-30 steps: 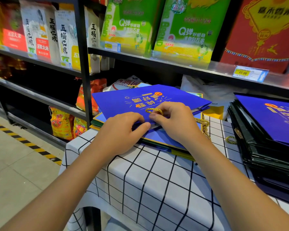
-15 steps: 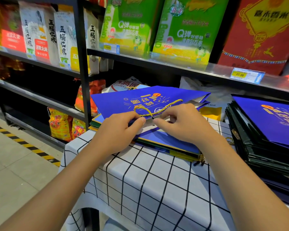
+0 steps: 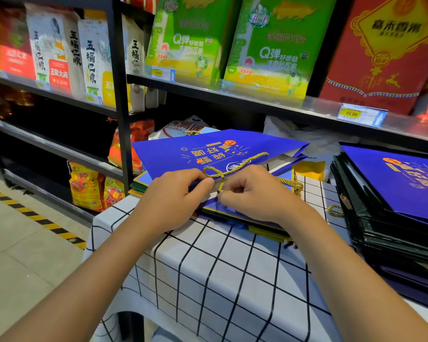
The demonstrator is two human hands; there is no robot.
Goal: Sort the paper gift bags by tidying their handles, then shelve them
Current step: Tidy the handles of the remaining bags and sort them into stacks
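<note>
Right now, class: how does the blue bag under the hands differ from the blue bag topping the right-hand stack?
The handled bag has its gold cord lying across it; the stack-top bag shows none. The handled bag gapes at its mouth; the stack-top bag lies flat. Both are blue with orange print.

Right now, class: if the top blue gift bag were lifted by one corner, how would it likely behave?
The top blue gift bag lies folded flat, so it probably feels light and bends. Its gold cord handle, pinched by both hands, looks floppy and would likely dangle.

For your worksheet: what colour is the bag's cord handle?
Gold, a twisted cord handle on the blue bag; head view.
</note>
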